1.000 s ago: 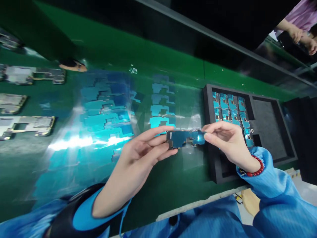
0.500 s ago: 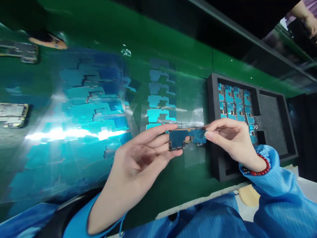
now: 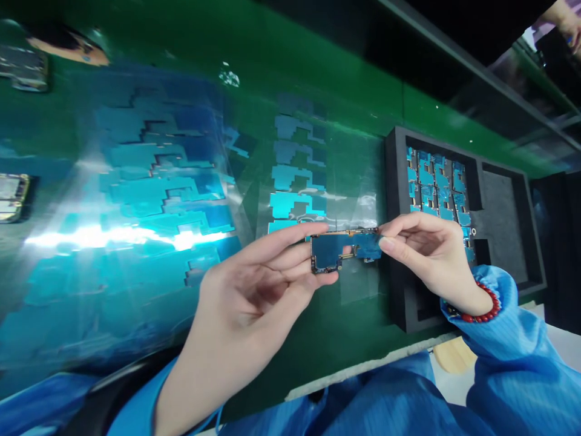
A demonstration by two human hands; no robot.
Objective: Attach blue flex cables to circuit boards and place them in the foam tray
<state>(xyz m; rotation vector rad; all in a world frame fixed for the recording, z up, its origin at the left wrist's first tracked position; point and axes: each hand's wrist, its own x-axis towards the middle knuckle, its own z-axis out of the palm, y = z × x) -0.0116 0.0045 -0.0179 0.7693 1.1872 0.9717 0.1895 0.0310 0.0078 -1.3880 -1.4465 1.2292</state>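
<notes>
A small circuit board [image 3: 327, 251] with blue film on its face is held up between my two hands, over the green mat. My left hand [image 3: 263, 290] grips its left end, the fingers along the top and behind it and the thumb near its lower edge. At the right end, my right hand [image 3: 424, 251] pinches the board's corner between thumb and index finger. Below and behind the board lies a clear sheet with a column of blue film pieces [image 3: 290, 175].
Many blue film pieces [image 3: 154, 194] cover the left of the green mat [image 3: 318, 339]. A black foam tray [image 3: 399, 290] with rows of blue-covered boards [image 3: 440, 181] stands at the right. Phone parts [image 3: 22, 66] lie far left. Another person's hand [image 3: 565, 21] shows top right.
The view has shifted slightly, so the mat's left items sit further left and higher. Both hands keep their hold on the board, which looks almost unchanged in pose.
</notes>
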